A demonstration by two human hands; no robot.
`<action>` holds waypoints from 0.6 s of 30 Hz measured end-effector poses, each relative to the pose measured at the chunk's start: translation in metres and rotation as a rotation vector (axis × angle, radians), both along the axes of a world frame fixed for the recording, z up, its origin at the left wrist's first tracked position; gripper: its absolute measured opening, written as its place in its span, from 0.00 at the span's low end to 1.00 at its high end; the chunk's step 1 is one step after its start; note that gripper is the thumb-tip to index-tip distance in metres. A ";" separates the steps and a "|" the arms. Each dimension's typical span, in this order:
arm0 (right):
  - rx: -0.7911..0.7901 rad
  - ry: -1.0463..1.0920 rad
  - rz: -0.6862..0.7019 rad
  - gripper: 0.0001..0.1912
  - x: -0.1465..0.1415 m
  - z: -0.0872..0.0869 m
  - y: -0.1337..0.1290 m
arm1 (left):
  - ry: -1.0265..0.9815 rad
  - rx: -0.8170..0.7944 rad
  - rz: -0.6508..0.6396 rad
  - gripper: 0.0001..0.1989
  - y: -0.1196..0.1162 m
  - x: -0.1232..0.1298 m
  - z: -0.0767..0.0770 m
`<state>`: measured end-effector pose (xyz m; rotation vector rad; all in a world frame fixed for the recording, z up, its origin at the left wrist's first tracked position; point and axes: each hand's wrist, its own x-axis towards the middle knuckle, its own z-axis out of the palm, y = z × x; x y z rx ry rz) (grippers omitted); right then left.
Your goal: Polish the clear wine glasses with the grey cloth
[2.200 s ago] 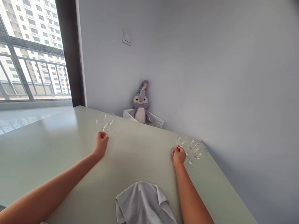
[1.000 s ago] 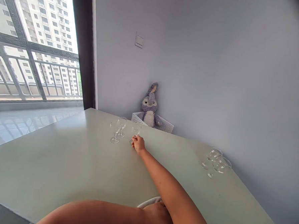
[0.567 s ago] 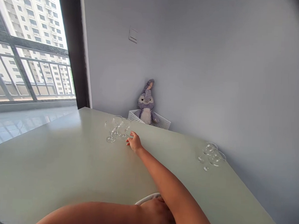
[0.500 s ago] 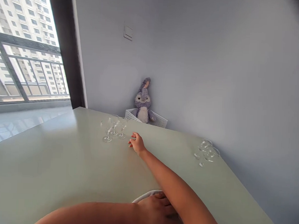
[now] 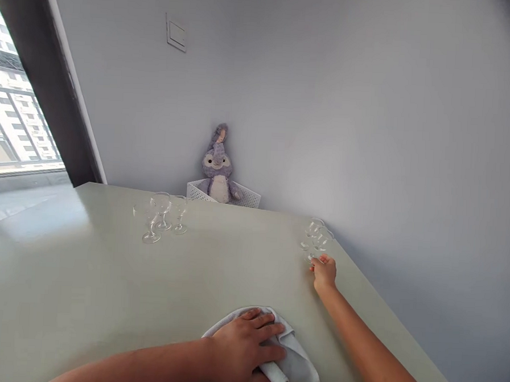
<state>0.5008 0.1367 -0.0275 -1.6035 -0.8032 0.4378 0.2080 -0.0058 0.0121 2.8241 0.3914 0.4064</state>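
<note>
My left hand (image 5: 247,347) lies flat, fingers spread, on a folded pale grey cloth (image 5: 299,361) at the front of the table. Out to the right, my right hand (image 5: 325,271) has its fingers curled at the foot and stem of the nearer stemmed glass (image 5: 322,240); the fingertips are partly hidden. Just behind it stands another clear stemmed glass (image 5: 314,226). Farther left, three more upright glasses form a group: a front one (image 5: 150,237), a back one (image 5: 162,225) and a right one (image 5: 179,228).
The pale green table (image 5: 216,269) runs up to the grey wall (image 5: 369,134). Past its far edge, a purple plush toy (image 5: 219,172) sits in a white perforated basket (image 5: 250,198). A dark-framed window (image 5: 11,115) is at left.
My right hand has swung from beside the left group of glasses to the right pair. The view has turned right, and more of the cloth under my left hand shows.
</note>
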 end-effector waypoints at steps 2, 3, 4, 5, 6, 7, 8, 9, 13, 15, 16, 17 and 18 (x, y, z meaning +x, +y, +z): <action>-0.051 0.042 0.013 0.24 0.007 0.005 0.010 | 0.000 0.000 0.003 0.27 0.000 0.000 0.000; -0.076 0.065 0.023 0.24 0.008 0.007 0.014 | -0.002 -0.002 0.010 0.27 0.000 0.000 -0.001; -0.095 0.077 0.035 0.23 0.008 0.008 0.018 | -0.006 -0.004 0.018 0.26 0.000 0.000 -0.002; -0.110 0.084 0.043 0.21 0.007 0.009 0.021 | -0.010 -0.005 0.027 0.26 -0.001 0.000 -0.004; -0.122 0.086 0.048 0.20 0.004 0.010 0.023 | -0.013 -0.005 0.034 0.26 -0.001 0.000 -0.005; -0.129 0.085 0.053 0.18 0.001 0.010 0.024 | -0.014 -0.002 0.038 0.26 -0.001 0.000 -0.005; -0.133 0.083 0.060 0.16 -0.005 0.010 0.024 | -0.014 0.001 0.040 0.26 -0.002 0.001 -0.006; -0.132 0.081 0.073 0.15 -0.012 0.010 0.023 | -0.014 0.006 0.043 0.26 -0.002 0.001 -0.007; -0.108 0.087 0.244 0.14 -0.064 0.011 0.018 | -0.010 0.033 0.034 0.25 -0.001 0.002 -0.010; -0.094 0.101 0.392 0.13 -0.104 0.013 0.015 | -0.005 0.058 0.022 0.24 0.000 0.003 -0.011; -0.089 0.109 0.474 0.13 -0.127 0.013 0.015 | -0.004 0.073 0.020 0.23 0.001 0.003 -0.012; -0.089 0.117 0.555 0.13 -0.150 0.014 0.014 | -0.003 0.090 0.019 0.23 0.001 0.003 -0.012; -0.093 0.125 0.629 0.12 -0.173 0.015 0.015 | -0.002 0.107 0.019 0.23 0.001 0.002 -0.013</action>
